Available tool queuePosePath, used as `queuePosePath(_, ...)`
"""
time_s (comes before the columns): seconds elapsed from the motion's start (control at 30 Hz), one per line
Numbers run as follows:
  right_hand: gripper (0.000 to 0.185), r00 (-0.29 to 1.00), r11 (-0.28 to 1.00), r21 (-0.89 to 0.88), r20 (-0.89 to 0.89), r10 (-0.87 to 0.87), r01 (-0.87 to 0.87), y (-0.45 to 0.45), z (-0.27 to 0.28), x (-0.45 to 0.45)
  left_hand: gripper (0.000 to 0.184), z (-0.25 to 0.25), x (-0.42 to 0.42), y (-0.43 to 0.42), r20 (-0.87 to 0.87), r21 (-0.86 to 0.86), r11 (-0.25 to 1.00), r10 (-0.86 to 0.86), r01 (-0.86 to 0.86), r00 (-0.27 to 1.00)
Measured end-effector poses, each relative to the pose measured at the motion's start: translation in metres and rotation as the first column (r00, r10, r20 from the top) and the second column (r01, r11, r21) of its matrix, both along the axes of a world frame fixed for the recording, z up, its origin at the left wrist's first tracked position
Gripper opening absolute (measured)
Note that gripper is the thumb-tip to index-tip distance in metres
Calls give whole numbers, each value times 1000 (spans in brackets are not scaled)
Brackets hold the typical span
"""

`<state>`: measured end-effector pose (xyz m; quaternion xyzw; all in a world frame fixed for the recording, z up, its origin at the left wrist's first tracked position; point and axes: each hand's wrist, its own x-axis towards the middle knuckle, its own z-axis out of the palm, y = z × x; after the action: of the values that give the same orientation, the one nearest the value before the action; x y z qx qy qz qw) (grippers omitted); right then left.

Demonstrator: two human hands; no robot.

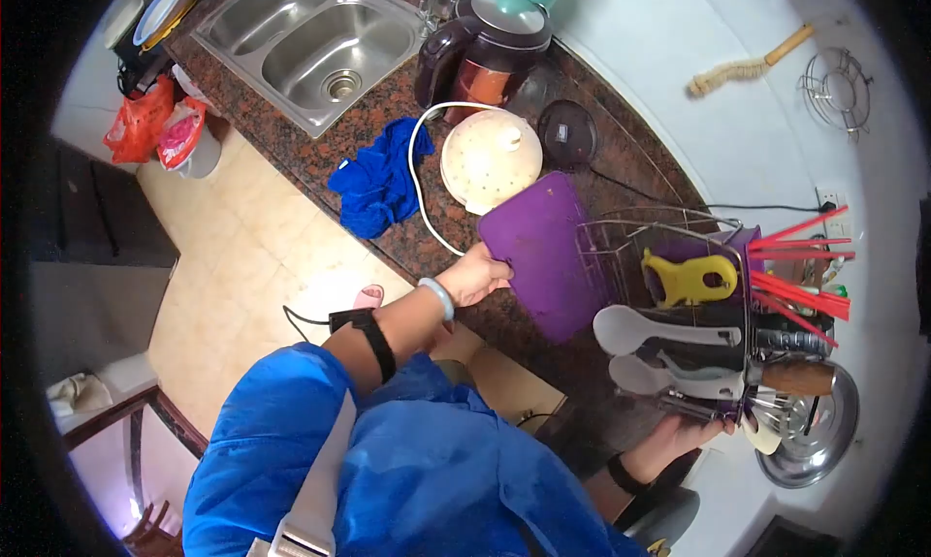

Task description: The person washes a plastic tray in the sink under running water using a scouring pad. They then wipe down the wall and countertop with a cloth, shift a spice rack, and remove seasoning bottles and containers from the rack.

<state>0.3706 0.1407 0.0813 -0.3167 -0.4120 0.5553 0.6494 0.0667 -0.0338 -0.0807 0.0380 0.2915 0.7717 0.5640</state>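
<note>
My left hand point(479, 276) is closed on the near edge of a flat purple plastic board point(539, 252), thumb on top. The board tilts above the counter, its far edge against a wire utensil rack point(669, 213). At the rack's lower end, my right hand point(679, 438) has its fingers curled at the rack's edge; the rack partly hides the grip. Hanging on the rack are a yellow peeler-like tool point(690, 278), a white ladle point(626, 331) and a second white spoon point(635, 375). Red chopsticks point(800, 295) stick out of its far side.
A cream round appliance point(492, 159) with a white cord, a blue cloth point(380, 181), a dark kettle point(485, 53) and a black round base point(567, 133) stand on the granite counter point(315, 193). Beyond is a double sink point(335, 58). A brush point(747, 67) hangs on the wall.
</note>
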Motion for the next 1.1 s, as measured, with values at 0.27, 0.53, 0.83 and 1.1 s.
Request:
queuePosePath(0.27,71,992,992,83,92,92,-99,37,-59,20,44,6,-4,-77,-46,-121,992,33,-38,998)
queuePosePath(0.53,63,993,997,39,103,59,-63,47,-132,11,39,20,-24,-181,-46,-169,945,275,-279,960)
queuePosePath(0.83,32,902,988,-4,407,-141,156,-9,-98,-21,38,11,-118,-386,-35,-134,691,713,-710,700)
queuePosePath(1.1,23,436,936,346,834,-337,63,-171,-180,-111,28,-5,-204,-541,7,-79,551,834,-831,552)
